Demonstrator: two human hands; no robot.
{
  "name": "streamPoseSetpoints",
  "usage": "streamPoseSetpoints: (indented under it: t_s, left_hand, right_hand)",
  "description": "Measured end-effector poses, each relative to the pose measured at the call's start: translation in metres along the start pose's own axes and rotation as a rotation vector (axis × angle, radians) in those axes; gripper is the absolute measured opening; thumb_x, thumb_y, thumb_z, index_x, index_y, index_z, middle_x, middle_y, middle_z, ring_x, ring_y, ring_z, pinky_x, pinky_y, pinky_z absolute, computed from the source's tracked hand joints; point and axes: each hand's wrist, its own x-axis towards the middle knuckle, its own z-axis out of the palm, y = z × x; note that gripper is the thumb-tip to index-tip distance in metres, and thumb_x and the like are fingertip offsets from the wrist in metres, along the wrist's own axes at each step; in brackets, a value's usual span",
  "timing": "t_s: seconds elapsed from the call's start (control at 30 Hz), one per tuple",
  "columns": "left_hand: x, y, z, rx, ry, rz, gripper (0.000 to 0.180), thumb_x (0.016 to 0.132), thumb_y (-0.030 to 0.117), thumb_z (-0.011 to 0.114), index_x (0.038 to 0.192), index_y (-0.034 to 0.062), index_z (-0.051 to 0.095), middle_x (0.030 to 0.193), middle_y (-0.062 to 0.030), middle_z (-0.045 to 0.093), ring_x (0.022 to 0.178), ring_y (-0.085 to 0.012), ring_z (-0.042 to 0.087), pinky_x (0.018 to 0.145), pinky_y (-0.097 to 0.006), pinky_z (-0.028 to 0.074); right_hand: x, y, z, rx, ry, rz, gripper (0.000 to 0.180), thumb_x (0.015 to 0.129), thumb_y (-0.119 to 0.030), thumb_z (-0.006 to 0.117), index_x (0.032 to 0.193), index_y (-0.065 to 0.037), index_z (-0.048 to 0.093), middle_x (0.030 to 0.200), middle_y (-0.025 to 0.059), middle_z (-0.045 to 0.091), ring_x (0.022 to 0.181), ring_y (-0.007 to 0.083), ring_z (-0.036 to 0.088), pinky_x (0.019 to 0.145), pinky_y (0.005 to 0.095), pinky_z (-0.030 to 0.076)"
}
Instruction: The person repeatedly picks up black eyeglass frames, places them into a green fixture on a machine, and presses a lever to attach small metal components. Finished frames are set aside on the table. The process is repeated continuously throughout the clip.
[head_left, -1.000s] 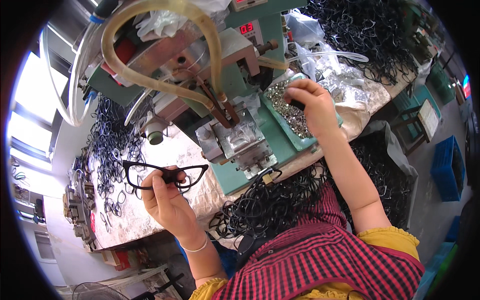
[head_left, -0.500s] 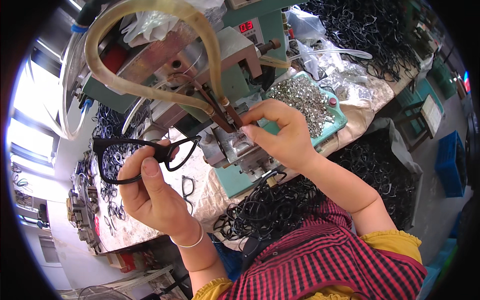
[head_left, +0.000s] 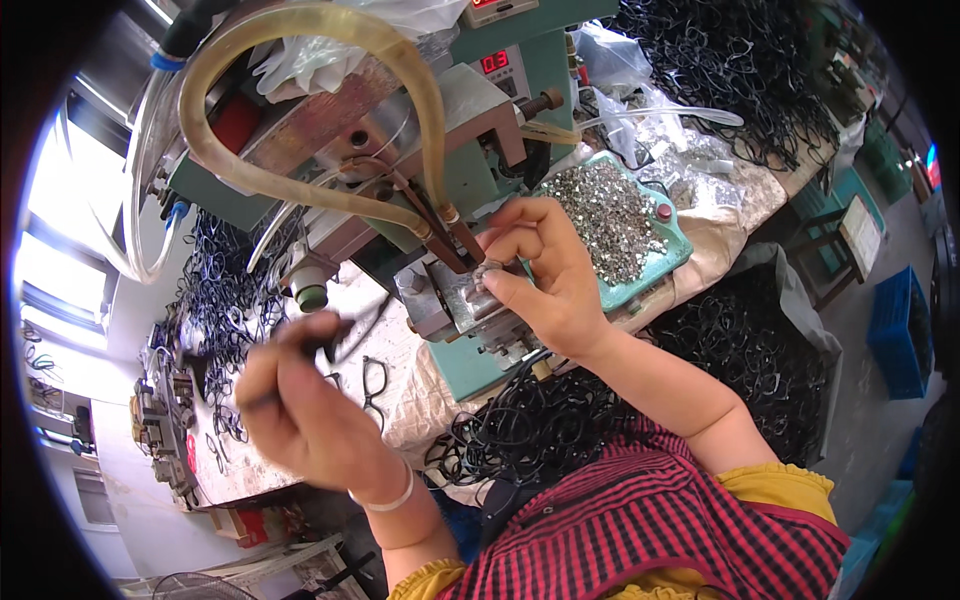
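Note:
My left hand (head_left: 325,425), smeared by motion, grips a black eyeglass frame (head_left: 327,347) to the left of the machine. Much of the frame is blurred or behind my fingers. At the machine's metal block (head_left: 430,310), my right hand (head_left: 555,290) has thumb and forefinger pinched together just beside the two brown jaws (head_left: 462,248). Something tiny and metallic may be between those fingertips, too small to name. Right of that hand, a green tray (head_left: 678,250) holds a heap of small shiny metal parts.
A thick yellowish hose (head_left: 190,120) loops over the jaws. Piles of black eyeglass frames lie at the back right (head_left: 730,80), in my lap (head_left: 520,430) and in a large sack (head_left: 830,350). Loose frames (head_left: 375,378) lie on the papered table; a blue crate (head_left: 900,330) stands at right.
My left hand has turned and dropped slightly with the eyeglass frame, which has swung from facing me to a blurred tilt. The right hand's fingers have curled closer by the jaws.

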Motion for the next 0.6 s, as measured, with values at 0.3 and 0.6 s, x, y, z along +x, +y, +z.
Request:
streamPoseSetpoints:
  t_s: [0.3, 0.6]
  left_hand:
    - [0.009, -0.008, -0.006, -0.078, -0.032, -0.085, 0.021, 0.104, 0.011, 0.052, 0.113, -0.0056, 0.062, 0.101, -0.0206, 0.069, 0.091, -0.0257, 0.068, 0.077, -0.036, 0.058]
    - [0.012, -0.011, -0.002, 0.06, -0.008, -0.057, 0.026, 0.103, 0.014, 0.055, 0.113, -0.0084, 0.062, 0.1, -0.022, 0.07, 0.088, -0.0264, 0.069, 0.077, -0.037, 0.059]
  right_hand:
    - [0.025, 0.005, -0.06, -1.067, 0.101, -0.169, 0.021, 0.078, -0.012, 0.073, 0.098, -0.004, 0.07, 0.107, 0.0133, 0.069, 0.109, 0.028, 0.063, 0.092, 0.0394, 0.05]
    - [0.013, 0.034, -0.116, -1.373, 0.005, -0.257, 0.01, 0.077, -0.013, 0.073, 0.083, -0.005, 0.071, 0.099, 0.0127, 0.072, 0.102, 0.0315, 0.066, 0.084, 0.0404, 0.053]
